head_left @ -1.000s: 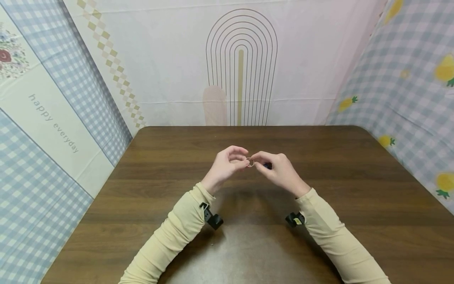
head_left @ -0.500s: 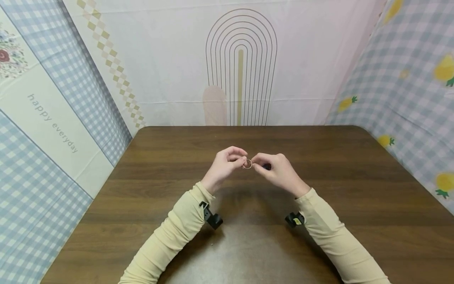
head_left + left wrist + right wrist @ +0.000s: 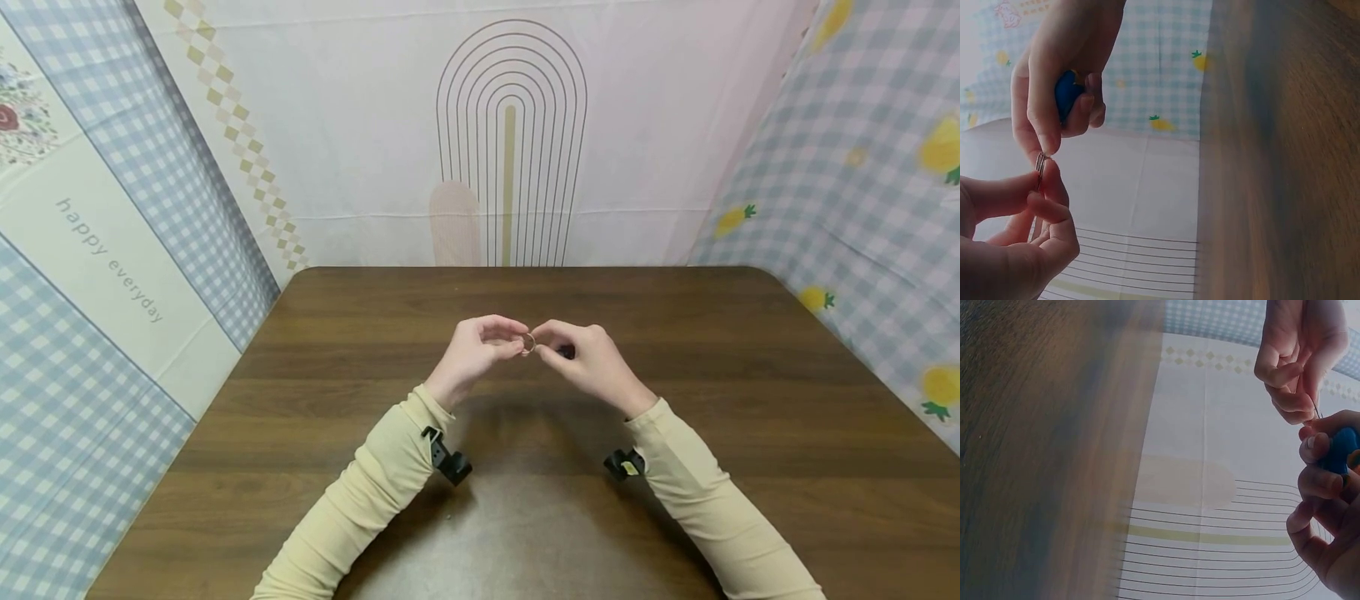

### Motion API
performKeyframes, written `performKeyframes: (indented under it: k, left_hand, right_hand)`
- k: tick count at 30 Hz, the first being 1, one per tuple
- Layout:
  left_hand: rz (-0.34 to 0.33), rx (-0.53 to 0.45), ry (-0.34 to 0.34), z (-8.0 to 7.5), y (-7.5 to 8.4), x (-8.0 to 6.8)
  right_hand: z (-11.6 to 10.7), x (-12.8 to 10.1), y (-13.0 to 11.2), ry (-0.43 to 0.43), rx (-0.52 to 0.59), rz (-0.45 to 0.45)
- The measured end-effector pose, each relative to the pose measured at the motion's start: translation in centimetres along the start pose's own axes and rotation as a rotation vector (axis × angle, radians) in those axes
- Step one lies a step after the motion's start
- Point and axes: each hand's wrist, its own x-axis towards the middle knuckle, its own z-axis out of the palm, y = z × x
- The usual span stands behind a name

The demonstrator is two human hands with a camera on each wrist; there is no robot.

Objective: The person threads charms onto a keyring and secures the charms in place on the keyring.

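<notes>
A thin metal split ring is held up over the table between the two hands. My left hand pinches one side of it between thumb and fingers. On the opposite side, the thumb and forefinger of my right hand pinch the ring, fingertips nearly meeting those of the left. Seen edge-on in the left wrist view, the ring shows as two close wire loops. A small blue object with a bit of orange-yellow is tucked in the curled fingers of the right hand, partly hidden; I cannot tell its kind.
The brown wooden table extends beneath both arms. Behind it hangs a white cloth with printed arches, and checked cloths hang at both sides. Each wrist carries a black camera mount over a pale yellow sleeve.
The left fingers have shifted slightly toward the right hand and re-gripped the ring, more of which showed half a second ago. The right hand stays nearly still.
</notes>
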Motion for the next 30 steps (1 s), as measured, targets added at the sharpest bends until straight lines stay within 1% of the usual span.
performKeyframes:
  k: [6, 9, 11, 15, 17, 21, 26, 30]
  left_hand:
    - [0.051, 0.031, -0.041, -0.13, -0.25, 0.13]
    - [0.063, 0.036, -0.050, -0.20, -0.31, 0.15]
    - [0.037, 0.029, -0.044, -0.21, -0.26, 0.12]
    - [-0.042, -0.019, -0.032, -0.23, -0.09, 0.04]
    - [-0.063, -0.043, -0.029, -0.24, -0.02, 0.02]
    - [-0.040, -0.063, -0.003, -0.20, -0.08, 0.15]
    - [-0.016, -0.056, 0.040, -0.20, -0.25, 0.31]
    - [-0.016, -0.045, 0.039, -0.24, -0.29, 0.30]
  right_hand:
    - [-0.08, 0.06, -0.05, -0.012, -0.009, -0.015]
    - [-0.07, 0.07, -0.08, -0.016, -0.006, -0.010]
    - [-0.06, 0.05, -0.13, -0.011, -0.003, -0.002]
    - [-0.10, 0.02, -0.24, -0.003, 0.001, 0.020]
    - [-0.08, 0.03, -0.23, -0.001, 0.001, 0.023]
    - [0.02, 0.07, -0.09, 0.001, -0.002, 0.015]
    - [0.05, 0.06, -0.06, -0.010, -0.014, 0.027]
    - [0.02, 0.03, -0.10, -0.038, -0.023, 0.040]
